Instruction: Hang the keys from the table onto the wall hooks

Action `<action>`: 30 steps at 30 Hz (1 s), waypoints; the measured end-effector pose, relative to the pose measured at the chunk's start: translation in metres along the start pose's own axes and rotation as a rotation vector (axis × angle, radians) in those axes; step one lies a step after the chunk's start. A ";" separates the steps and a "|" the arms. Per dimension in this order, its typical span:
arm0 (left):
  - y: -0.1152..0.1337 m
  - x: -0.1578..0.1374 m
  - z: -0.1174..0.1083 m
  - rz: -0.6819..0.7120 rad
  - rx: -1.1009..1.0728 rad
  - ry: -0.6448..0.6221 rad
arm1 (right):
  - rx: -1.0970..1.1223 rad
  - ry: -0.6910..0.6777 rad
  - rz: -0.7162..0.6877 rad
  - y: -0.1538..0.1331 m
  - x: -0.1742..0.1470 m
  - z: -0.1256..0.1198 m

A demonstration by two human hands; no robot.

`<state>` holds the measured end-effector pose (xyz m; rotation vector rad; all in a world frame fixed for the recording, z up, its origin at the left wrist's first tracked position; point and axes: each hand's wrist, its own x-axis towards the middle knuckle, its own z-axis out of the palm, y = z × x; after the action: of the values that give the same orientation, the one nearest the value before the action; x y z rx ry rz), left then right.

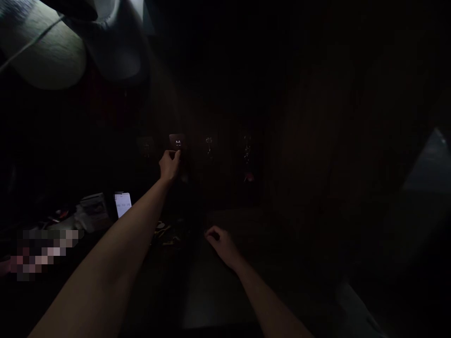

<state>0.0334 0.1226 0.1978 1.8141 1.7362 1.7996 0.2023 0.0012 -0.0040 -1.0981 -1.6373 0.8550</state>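
Note:
My left hand (169, 165) is raised at the dark back wall, just below a metal hook on a pale square mount (177, 141). Its thumb and forefinger are pinched together; whatever they hold is too dark to make out. My right hand (221, 244) is low over the dark surface, its fingers curled and thumb and forefinger close together. What it holds, if anything, does not show. To the right of my left hand are another shiny hook (209, 141) and a hanging metal chain or bunch (247, 149) with a small pinkish piece (249, 177) under it.
A lit phone (123, 205) stands propped left of my left forearm, beside a box-like object (95, 211). Small items, perhaps keys (169, 241), lie on the surface between my arms. Caps (45, 51) hang at the upper left. Most of the view is very dark.

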 end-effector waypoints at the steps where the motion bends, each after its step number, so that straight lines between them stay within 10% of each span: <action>1: -0.004 -0.002 0.000 0.007 -0.008 -0.004 | 0.000 0.003 -0.005 0.000 0.000 0.000; 21: -0.106 -0.132 -0.021 -0.085 0.067 -0.337 | 0.106 0.068 -0.008 0.012 0.006 0.006; 30: -0.106 -0.196 -0.025 0.054 0.244 -0.406 | 0.405 0.210 0.181 0.016 0.010 0.004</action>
<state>0.0095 0.0105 0.0046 2.1467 1.8109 1.1578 0.2019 0.0158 -0.0164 -1.0168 -1.1406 1.0935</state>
